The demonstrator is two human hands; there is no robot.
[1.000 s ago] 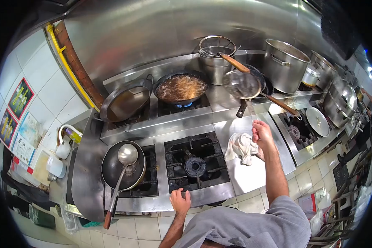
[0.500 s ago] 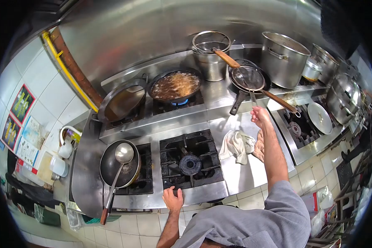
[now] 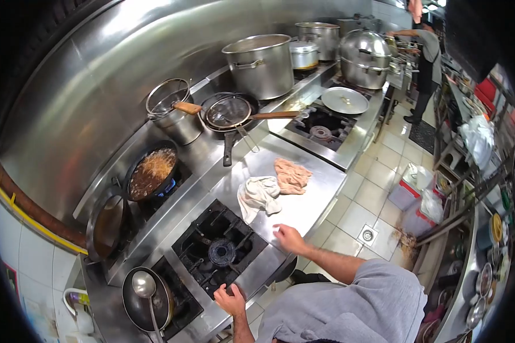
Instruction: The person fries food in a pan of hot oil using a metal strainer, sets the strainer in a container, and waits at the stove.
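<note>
Diagonally, the strainer (image 3: 228, 111) points its metal handle (image 3: 248, 139) toward the counter front (image 3: 325, 201).

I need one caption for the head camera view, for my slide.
Left hand near a black burner, right hand near a white cloth, and a frothing wok over blue flame.

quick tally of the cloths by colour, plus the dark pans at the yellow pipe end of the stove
white cloth: 1
pink cloth: 1
dark pans (front, back over flame, back far end): 3
total: 5
</note>
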